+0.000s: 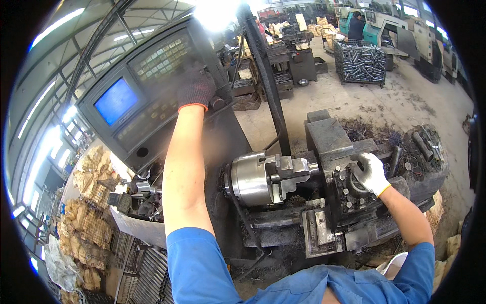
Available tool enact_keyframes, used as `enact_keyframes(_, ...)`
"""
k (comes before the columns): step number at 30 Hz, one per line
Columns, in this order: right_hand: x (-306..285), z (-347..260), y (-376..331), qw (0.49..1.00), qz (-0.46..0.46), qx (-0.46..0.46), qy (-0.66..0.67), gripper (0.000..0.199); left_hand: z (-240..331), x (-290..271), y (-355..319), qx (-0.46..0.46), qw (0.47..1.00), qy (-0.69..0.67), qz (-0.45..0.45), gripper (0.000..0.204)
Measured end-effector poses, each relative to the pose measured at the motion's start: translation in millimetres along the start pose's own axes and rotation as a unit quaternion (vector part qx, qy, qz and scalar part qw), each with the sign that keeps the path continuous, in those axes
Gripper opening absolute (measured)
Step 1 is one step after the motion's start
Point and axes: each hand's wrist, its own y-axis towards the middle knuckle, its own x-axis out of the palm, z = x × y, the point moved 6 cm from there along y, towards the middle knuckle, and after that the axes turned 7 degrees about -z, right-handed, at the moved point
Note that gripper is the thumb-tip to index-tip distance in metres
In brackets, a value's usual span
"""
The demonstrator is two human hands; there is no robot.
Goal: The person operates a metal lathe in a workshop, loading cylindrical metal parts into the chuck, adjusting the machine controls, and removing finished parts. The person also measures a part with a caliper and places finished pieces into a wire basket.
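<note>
My left hand, in a dark knitted glove with an orange cuff, is raised to the lathe's control panel, beside a dark knob. Its fingers are blurred against the dark panel. Lower right, my right hand wears a white glove and rests on the bolted tool post, thumb and fingers apart around its top. Between my arms sits a shiny lathe chuck with stepped jaws. A short metal bar end shows just right of the jaws.
A blue screen glows on the panel. A dark upright post rises behind the chuck. Metal shavings and loose tools lie on the machine's far right. Beyond stands a wire cage of metal parts; another person is farther back.
</note>
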Motion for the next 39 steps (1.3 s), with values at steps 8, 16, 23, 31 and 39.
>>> enact_keyframes(8, 0, 2, -1, 1.0, -0.006, 0.004, -0.003, 0.024, -15, 7, -7, -0.006, 0.996, -0.065, 0.053, 0.063)
enact_keyframes(16, -2, -2, -1, 1.0, -0.016, 0.005, -0.004, 0.025, -12, -16, 1, -0.043, 0.992, -0.111, 0.029, 0.061)
enact_keyframes(23, -5, -5, -1, 1.0, -0.018, 0.006, -0.011, 0.024, 25, -44, 26, 0.022, 0.997, -0.052, 0.051, 0.059)
enact_keyframes(31, -2, -8, 2, 1.0, -0.023, 0.003, 0.006, 0.024, 26, -43, 53, -0.001, 0.999, 0.006, 0.034, 0.057)
enact_keyframes(39, -3, -4, 0, 1.0, -0.018, 0.002, 0.006, 0.018, 23, -32, 56, -0.005, 0.998, -0.07, 0.007, 0.06)
